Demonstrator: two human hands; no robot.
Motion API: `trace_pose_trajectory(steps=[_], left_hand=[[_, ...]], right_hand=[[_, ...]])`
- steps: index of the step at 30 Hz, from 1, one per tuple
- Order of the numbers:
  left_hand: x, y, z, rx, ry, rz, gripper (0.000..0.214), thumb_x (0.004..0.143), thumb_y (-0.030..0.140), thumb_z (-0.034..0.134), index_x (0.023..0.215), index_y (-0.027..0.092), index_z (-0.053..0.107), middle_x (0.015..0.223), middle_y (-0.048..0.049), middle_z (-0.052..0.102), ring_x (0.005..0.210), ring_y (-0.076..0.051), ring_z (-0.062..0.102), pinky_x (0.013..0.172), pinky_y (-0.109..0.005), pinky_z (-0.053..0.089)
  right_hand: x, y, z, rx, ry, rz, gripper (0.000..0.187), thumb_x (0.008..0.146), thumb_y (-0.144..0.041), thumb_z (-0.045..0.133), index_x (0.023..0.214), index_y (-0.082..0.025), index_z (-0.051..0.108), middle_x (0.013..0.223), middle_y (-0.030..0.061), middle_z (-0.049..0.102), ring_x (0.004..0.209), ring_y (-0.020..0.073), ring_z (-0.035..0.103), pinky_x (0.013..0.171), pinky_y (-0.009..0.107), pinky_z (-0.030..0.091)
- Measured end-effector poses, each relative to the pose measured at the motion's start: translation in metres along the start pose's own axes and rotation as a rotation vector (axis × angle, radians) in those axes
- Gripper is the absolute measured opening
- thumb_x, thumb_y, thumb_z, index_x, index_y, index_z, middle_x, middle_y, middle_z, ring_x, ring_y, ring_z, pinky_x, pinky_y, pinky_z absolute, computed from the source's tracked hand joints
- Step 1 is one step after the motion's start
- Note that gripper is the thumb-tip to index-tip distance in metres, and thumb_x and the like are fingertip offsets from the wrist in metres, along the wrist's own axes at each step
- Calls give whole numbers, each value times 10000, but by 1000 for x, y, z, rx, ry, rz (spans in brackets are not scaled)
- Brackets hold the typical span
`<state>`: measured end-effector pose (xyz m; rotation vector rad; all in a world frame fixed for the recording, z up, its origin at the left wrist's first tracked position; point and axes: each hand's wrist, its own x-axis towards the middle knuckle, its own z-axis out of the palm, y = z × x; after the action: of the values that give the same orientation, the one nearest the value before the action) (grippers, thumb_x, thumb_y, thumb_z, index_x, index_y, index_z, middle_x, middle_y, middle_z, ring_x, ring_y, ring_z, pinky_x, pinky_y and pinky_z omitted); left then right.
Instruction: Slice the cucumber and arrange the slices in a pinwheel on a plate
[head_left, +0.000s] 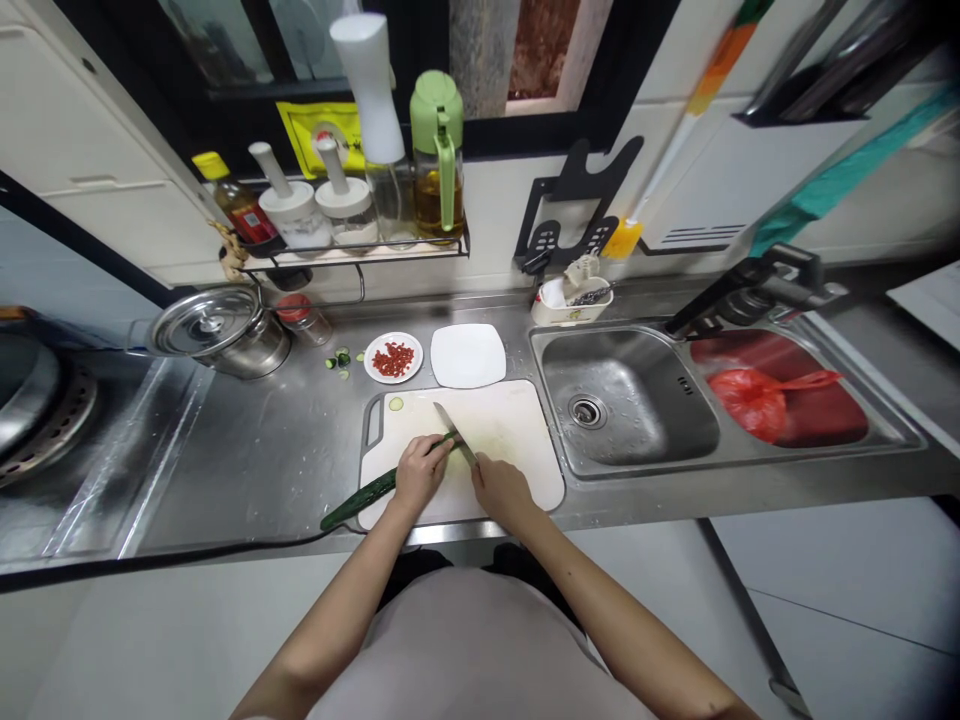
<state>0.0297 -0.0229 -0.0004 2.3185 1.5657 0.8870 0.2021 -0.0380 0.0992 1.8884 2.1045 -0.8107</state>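
Observation:
A long green cucumber (362, 499) lies slantwise over the left part of the white cutting board (517, 420), its far end past the board's edge. My left hand (420, 472) is closed around it near its right end. In my right hand (502, 490) is a kitchen knife (450, 422), gripped by the handle, with the blade at the cucumber's right end. Whether the blade has entered the cucumber I cannot tell. One pale cucumber slice (396, 404) rests at the board's upper left corner.
Behind the board stand a plate of chopped red pieces (393, 358) and a white square plate (469, 356). Small cucumber bits (342, 357) lie beside them. A steel pot (225, 335) is at back left. The sink (630, 400) is right, with a red plastic bag (750, 400).

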Motion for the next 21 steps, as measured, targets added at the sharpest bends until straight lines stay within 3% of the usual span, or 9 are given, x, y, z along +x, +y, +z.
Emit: trace_pose_trajectory(steps=[13,21], left_hand=[[4,1,-2,-6,-34,-5,247,923,253,500,1050,272,711,1071,-52,676,991,-183,581,878,-347,511],[9,2,-5,-21,-47,-9,229,921,251,505,1020,249,711,1048,-52,678,966,-182,587,862,-342,510]], right_hand=[[-7,0,-2,-16,-57,-5,286,968,-215,313,1116,-131,542,948,137,688,911,230,661,724,295,434],[3,-5,-1,-4,-33,-8,306,957,-189,316,1144,-121,549,946,144,687,946,229,657,762,301,451]])
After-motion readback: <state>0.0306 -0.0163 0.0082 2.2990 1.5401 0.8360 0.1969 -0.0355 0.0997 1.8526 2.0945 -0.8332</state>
